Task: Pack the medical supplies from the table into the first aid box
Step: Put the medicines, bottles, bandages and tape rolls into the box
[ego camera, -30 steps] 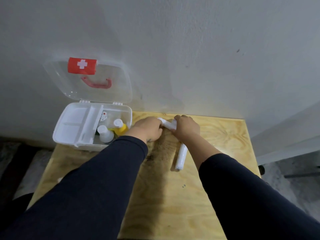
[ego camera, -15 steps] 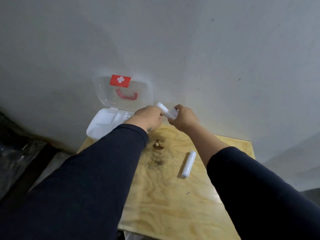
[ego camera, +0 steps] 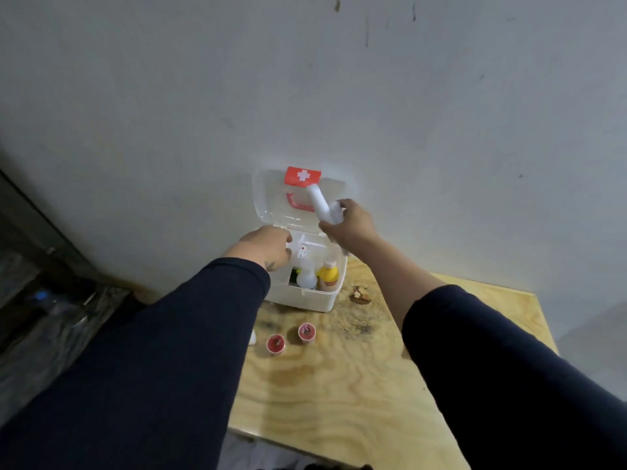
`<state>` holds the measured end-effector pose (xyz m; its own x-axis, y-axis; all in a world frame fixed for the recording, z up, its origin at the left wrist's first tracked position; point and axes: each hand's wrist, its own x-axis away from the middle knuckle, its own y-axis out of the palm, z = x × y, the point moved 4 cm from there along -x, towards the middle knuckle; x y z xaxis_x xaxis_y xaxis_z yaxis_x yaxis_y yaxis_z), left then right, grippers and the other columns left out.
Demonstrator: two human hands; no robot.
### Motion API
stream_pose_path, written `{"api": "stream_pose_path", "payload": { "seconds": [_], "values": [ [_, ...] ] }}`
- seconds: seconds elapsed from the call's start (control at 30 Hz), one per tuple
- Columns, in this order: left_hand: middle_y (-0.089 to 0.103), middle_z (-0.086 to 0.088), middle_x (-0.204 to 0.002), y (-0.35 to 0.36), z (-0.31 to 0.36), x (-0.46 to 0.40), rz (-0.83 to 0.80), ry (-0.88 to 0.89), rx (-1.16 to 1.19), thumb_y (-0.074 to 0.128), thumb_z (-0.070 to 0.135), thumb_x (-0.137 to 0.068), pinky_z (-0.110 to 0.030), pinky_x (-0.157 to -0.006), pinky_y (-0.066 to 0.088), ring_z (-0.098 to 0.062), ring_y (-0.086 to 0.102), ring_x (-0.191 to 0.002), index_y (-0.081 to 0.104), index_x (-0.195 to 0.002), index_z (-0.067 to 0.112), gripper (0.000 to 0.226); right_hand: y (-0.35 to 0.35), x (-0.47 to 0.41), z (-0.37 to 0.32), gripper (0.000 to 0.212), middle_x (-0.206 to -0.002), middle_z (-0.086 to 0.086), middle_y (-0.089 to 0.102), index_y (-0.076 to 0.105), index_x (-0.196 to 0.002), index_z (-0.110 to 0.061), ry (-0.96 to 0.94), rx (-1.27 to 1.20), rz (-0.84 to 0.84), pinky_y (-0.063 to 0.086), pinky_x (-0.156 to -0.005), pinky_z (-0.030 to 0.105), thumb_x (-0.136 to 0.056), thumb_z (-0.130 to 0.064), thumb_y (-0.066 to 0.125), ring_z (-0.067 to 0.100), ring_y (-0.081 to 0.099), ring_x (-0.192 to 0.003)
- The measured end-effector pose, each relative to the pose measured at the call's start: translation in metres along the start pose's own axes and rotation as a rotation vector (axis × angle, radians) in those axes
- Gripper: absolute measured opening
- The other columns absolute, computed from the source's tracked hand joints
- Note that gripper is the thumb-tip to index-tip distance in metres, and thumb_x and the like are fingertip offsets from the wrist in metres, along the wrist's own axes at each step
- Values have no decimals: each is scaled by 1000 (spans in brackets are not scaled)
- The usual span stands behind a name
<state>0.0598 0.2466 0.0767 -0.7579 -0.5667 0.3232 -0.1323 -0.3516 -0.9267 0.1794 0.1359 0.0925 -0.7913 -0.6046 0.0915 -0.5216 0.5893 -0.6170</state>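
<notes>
The white first aid box [ego camera: 305,300] stands open at the table's back edge, its clear lid [ego camera: 271,201] with a red cross label leaning on the wall. Inside stand a white bottle [ego camera: 307,279] and a yellow bottle [ego camera: 328,275]. My right hand [ego camera: 354,227] is raised above the box's right side and grips a white bandage roll [ego camera: 318,201], which points up and to the left. My left hand [ego camera: 268,247] lies over the box's left part, fingers curled at the inner tray. Whether it grips anything is hidden.
Two small red-topped containers [ego camera: 275,344] [ego camera: 306,331] stand on the plywood table [ego camera: 339,401] in front of the box. A small white item [ego camera: 252,337] peeks out beside my left sleeve. A brown knot [ego camera: 360,295] marks the wood. The wall is right behind the box.
My right hand has lifted the bandage roll from the table up over the box. My left hand has let go of the roll and moved onto the box. The view has swung.
</notes>
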Motion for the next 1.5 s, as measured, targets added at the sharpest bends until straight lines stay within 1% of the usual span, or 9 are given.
{"api": "stream_pose_path", "payload": {
  "seconds": [0.13, 0.27, 0.43, 0.67, 0.77, 0.87, 1.07, 1.3, 1.5],
  "values": [
    [40, -1, -153, 17, -17, -3, -61, 43, -10, 49, 42, -96, -37, -107, 38, -28, 45, -134, 35, -149, 25, 57, 18, 7, -13, 56, -122, 9, 62, 47, -133, -15, 10, -72, 71, 54, -88, 43, -82, -22, 69, 31, 65, -103],
    [46, -5, -145, 33, -17, -2, -78, 130, -25, 50, 46, -95, -39, -101, 43, -29, 50, -127, 42, -143, 19, 57, 30, 20, -3, 55, -123, 8, 60, 45, -135, -16, 52, -107, 203, 51, -66, 30, -84, -23, 66, 24, 60, -92],
    [61, -7, -115, 51, -19, -5, -62, 211, -15, 51, 42, -94, -36, -80, 47, -27, 57, -97, 56, -108, 14, 32, 41, 43, 13, 59, -131, 6, 57, 42, -138, -15, 92, -131, 367, 47, -87, 33, -86, -27, 67, 24, 57, -115],
    [59, -9, -115, 58, -22, -4, 2, 240, -19, 46, 41, -98, -36, -77, 41, -29, 57, -105, 58, -111, 11, 35, 72, 69, 32, 53, -125, 6, 56, 39, -134, -14, 67, -111, 459, 40, -76, 27, -89, -23, 65, 20, 56, -103],
    [58, -9, -116, 61, -23, -6, 9, 242, -3, 46, 43, -98, -35, -79, 43, -29, 56, -107, 59, -113, 10, 39, 85, 75, 38, 50, -129, 3, 54, 37, -135, -16, 41, -57, 477, 45, -95, 39, -91, -27, 60, 25, 55, -113],
    [59, -9, -117, 60, -22, -4, 19, 245, -5, 45, 40, -99, -35, -80, 43, -28, 57, -107, 60, -115, 9, 37, 91, 76, 49, 49, -131, 1, 54, 37, -135, -14, 87, 87, 509, 12, -122, 47, -94, -35, 55, 23, 49, -126],
    [57, -9, -120, 61, -20, -3, 10, 247, -15, 44, 37, -100, -34, -79, 41, -27, 56, -107, 58, -118, 8, 38, 93, 77, 72, 49, -157, 3, 27, 42, -137, -18, 205, 329, 387, -1, -120, 49, -97, -45, 44, 20, 8, -151],
    [53, -10, -127, 62, -18, -3, -17, 243, -37, 42, 35, -102, -37, -88, 43, -28, 54, -114, 55, -124, 7, 39, 79, 77, 60, 59, -151, 1, 38, 35, -145, -20, 96, 344, 393, 27, -117, 42, -92, -35, 56, 21, 32, -142],
    [52, -9, -128, 63, -18, -4, -29, 250, -83, 41, 33, -102, -38, -92, 44, -28, 53, -116, 54, -125, 7, 37, 70, 54, 32, 78, -156, -3, 28, 19, -151, -25, -160, 576, 188, 20, -121, 41, -86, 0, 55, 20, 20, -146]
  ]
}}
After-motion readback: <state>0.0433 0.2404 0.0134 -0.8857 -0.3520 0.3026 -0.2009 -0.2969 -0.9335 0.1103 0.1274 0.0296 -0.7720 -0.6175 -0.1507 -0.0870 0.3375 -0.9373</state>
